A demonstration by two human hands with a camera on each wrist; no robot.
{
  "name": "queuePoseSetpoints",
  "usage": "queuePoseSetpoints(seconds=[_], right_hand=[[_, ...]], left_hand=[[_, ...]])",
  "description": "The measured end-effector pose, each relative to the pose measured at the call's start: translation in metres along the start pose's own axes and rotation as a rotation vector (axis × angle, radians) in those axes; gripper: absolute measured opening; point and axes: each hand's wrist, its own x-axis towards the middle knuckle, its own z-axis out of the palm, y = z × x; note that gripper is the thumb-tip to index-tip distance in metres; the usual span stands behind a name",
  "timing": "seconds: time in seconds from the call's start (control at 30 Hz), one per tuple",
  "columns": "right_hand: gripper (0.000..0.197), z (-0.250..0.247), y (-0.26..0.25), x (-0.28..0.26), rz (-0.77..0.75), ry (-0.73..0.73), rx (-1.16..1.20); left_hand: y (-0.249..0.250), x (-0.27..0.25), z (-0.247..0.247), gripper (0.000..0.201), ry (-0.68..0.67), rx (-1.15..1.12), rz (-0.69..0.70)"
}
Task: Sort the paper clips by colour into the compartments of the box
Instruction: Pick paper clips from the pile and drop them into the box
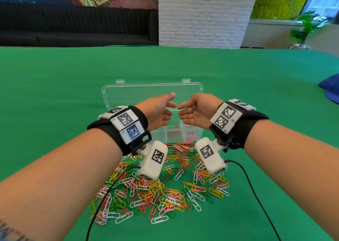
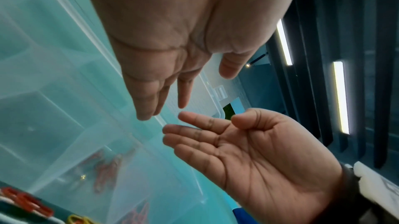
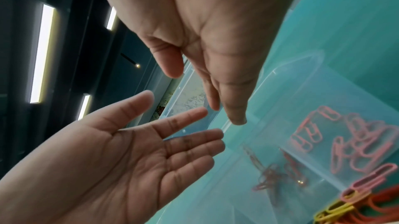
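- So, both hands hover over the clear box (image 1: 192, 128), palms facing each other, fingertips nearly meeting but not touching. The left hand (image 1: 157, 112) and right hand (image 1: 197, 112) are both empty, fingers straight and relaxed, no clip in either.
- My guess is they're up there because a drop into the box is just done or a fresh grab is coming. Can't say which.
- The box sits with its lid (image 1: 152, 93) flipped back on the far side, so the compartments are open from above.
- The big mixed pile of paper clips (image 1: 156, 189) lies on the green table (image 1: 55, 93) just on the near side of the box, an easy reach.
- In the right wrist view, pink clips (image 3: 354, 145) sit in one compartment and a few reddish clips (image 3: 278, 171) in the next.
- Hard to see: the hands and wrist gear cover most of the box in the head view, so I can't tell how many compartments there are or what the others hold. Colours through the plastic look washed out too.
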Motion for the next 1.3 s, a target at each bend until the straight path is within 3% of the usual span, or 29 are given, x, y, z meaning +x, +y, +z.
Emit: queuePoseSetpoints(seconds=[0.17, 0.33, 0.53, 0.67, 0.83, 1.07, 1.3], right_hand=[[0.030, -0.009, 0.005, -0.011, -0.070, -0.036, -0.056], [0.032, -0.024, 0.014, -0.032, -0.146, 0.013, -0.329], [0.031, -0.047, 0.043, -0.055, -0.161, 0.018, -0.965], [0.016, -0.053, 0.065, -0.071, -0.114, -0.040, -1.344], [0.019, -0.063, 0.080, -0.077, -0.045, -0.038, -1.600], [0.021, -0.064, 0.087, -0.084, -0.088, -0.150, -1.503], [0.023, -0.056, 0.092, -0.085, -0.117, -0.201, -1.601]], left_hand=[[-0.007, -0.013, -0.002, 0.021, 0.034, 0.182, 0.129], [-0.019, -0.035, -0.011, 0.008, -0.095, 0.561, 0.232], [-0.041, -0.055, -0.007, 0.009, -0.148, 1.219, 0.282], [-0.056, -0.058, 0.005, 0.009, -0.186, 1.439, 0.258], [-0.064, -0.056, 0.020, 0.016, -0.213, 1.526, 0.248], [-0.070, -0.050, 0.028, 0.016, -0.211, 1.494, 0.283], [-0.071, -0.047, 0.027, 0.012, -0.232, 1.424, 0.259]])
